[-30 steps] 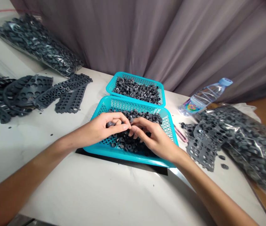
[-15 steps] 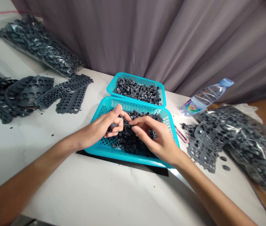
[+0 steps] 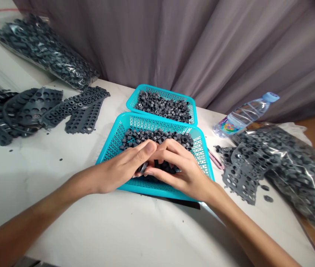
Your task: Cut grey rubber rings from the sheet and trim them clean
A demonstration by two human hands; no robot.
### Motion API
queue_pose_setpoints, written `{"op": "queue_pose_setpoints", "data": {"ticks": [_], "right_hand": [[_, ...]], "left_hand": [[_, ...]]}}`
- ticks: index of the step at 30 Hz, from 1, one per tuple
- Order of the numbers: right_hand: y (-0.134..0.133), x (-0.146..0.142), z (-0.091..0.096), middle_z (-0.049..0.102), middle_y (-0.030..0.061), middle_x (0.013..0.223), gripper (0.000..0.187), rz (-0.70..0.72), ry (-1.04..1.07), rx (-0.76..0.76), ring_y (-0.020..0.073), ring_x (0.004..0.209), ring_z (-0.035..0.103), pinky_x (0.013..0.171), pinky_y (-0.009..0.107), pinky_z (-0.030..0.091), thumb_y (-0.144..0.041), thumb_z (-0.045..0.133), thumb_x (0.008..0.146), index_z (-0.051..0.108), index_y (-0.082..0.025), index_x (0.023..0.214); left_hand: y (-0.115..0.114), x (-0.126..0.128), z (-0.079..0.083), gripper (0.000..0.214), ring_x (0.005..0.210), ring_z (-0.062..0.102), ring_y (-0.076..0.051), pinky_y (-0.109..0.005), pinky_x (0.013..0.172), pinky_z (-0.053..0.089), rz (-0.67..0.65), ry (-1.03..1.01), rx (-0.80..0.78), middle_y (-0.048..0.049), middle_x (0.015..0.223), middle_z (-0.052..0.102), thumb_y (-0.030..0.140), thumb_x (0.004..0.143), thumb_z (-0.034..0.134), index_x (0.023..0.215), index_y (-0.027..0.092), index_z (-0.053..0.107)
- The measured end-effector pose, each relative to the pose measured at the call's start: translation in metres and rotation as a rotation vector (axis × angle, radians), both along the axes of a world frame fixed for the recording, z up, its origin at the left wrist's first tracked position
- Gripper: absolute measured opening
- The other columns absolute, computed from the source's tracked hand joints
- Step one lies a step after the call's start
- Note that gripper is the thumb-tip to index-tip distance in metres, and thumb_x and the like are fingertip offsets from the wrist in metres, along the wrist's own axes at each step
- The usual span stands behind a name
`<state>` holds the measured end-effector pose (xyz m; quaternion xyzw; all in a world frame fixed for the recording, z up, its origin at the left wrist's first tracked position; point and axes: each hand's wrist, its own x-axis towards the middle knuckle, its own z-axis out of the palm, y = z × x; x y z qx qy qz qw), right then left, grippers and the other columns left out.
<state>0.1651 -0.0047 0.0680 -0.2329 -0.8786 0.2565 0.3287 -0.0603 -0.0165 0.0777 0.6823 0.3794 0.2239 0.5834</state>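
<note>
Looking down through the head camera from far away, I see my left hand [image 3: 126,163] and my right hand [image 3: 186,167] meet over the near blue basket [image 3: 154,191]. The left arm comes in from 8 o'clock. Its hand is curled with the thumb on top, and a small gray piece [image 3: 143,167] peeks out from under it, tucked in the bent fingers. The right arm comes in from 4 o'clock. The right hand makes a round shape, with its thumb tip just beside that piece; its other fingertips are hidden, so I can't tell if they pinch anything. Under both hands, lots of gray bits [image 3: 160,134] lie in a loose pile in the near basket, and a flat black thing [image 3: 186,204] sticks out from beneath its front edge. At 12 o'clock, just behind, sits the far blue basket [image 3: 195,111], with more gray bits in it. A clear water bottle [image 3: 243,115] with a blue cap is at 2 o'clock. At 3 o'clock there is a pink tool [image 3: 215,159] near the basket, then a gray sheet [image 3: 240,174] full of holes, then a big clear bag [image 3: 299,174] of gray bits. At 10 o'clock are more holey sheets [image 3: 82,118], and behind them another stuffed bag [image 3: 46,55]. The table [image 3: 104,222] is white, and a gray curtain [image 3: 146,37] hangs at the back.
</note>
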Motion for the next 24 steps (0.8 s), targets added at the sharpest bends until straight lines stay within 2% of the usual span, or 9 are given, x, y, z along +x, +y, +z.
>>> {"op": "queue_pose_setpoints", "data": {"ticks": [3, 6, 10, 13, 15, 18, 24], "right_hand": [[-0.002, 0.0, 0.0, 0.061, 0.0051, 0.103, 0.014, 0.066, -0.004, -0.097, 0.019, 0.099, 0.061, 0.093, 0.036, 0.055, -0.027, 0.066, 0.106, 0.075, -0.023, 0.116], [-0.004, -0.001, 0.001, 0.062, 0.0062, 0.107, 0.013, 0.086, 0.011, -0.169, 0.0187, 0.101, 0.063, 0.094, 0.035, 0.055, -0.024, 0.063, 0.107, 0.075, -0.021, 0.112], [-0.001, 0.0, 0.002, 0.064, 0.005, 0.102, 0.008, -0.026, 0.073, -0.273, 0.017, 0.089, 0.061, 0.079, 0.031, 0.055, -0.026, 0.063, 0.107, 0.069, -0.02, 0.106], [0.003, 0.001, 0.001, 0.065, 0.0053, 0.104, 0.009, -0.156, 0.103, -0.348, 0.0182, 0.094, 0.061, 0.078, 0.03, 0.055, -0.029, 0.063, 0.107, 0.067, -0.021, 0.105], [0.007, 0.003, 0.001, 0.065, 0.006, 0.107, 0.011, -0.192, 0.131, -0.43, 0.0189, 0.097, 0.062, 0.076, 0.029, 0.057, -0.031, 0.063, 0.107, 0.067, -0.021, 0.106], [0.009, 0.003, 0.002, 0.067, 0.0056, 0.107, 0.016, -0.184, 0.213, -0.562, 0.0172, 0.09, 0.064, 0.071, 0.027, 0.058, -0.035, 0.067, 0.104, 0.069, -0.02, 0.105], [0.011, 0.001, 0.005, 0.071, 0.0041, 0.096, 0.02, -0.165, 0.306, -0.667, 0.0145, 0.079, 0.065, 0.066, 0.026, 0.059, -0.038, 0.074, 0.099, 0.073, -0.018, 0.099]], "left_hand": [[0.002, 0.0, -0.002, 0.064, 0.113, 0.058, -0.028, -0.037, 0.095, 0.049, 0.038, 0.016, 0.004, -0.0074, 0.113, 0.067, 0.073, 0.106, 0.031, 0.132, 0.026, 0.065], [0.003, 0.001, -0.004, 0.064, 0.097, 0.06, -0.024, -0.034, 0.084, 0.049, 0.058, 0.021, -0.025, -0.0054, 0.099, 0.066, 0.075, 0.105, 0.033, 0.115, 0.024, 0.069], [0.007, 0.002, -0.003, 0.067, 0.075, 0.05, -0.018, -0.031, 0.071, 0.043, 0.063, 0.019, -0.018, -0.0008, 0.082, 0.056, 0.073, 0.107, 0.02, 0.099, 0.022, 0.063], [0.011, 0.002, -0.003, 0.065, 0.068, 0.041, -0.016, -0.031, 0.065, 0.037, 0.126, 0.032, 0.025, 0.0016, 0.074, 0.046, 0.069, 0.109, 0.019, 0.089, 0.021, 0.058], [0.014, 0.002, -0.004, 0.056, 0.068, 0.038, -0.015, -0.03, 0.064, 0.035, 0.144, 0.021, 0.033, 0.0028, 0.075, 0.043, 0.067, 0.109, 0.031, 0.089, 0.021, 0.056], [0.017, 0.0, -0.009, 0.039, 0.068, 0.036, -0.014, -0.028, 0.061, 0.032, 0.101, -0.039, -0.003, 0.0041, 0.078, 0.039, 0.059, 0.108, 0.048, 0.101, 0.021, 0.058], [0.021, -0.003, -0.018, 0.035, 0.065, 0.033, -0.012, -0.028, 0.058, 0.028, 0.081, -0.134, -0.041, 0.005, 0.077, 0.038, 0.053, 0.109, 0.05, 0.102, 0.02, 0.059]]}}
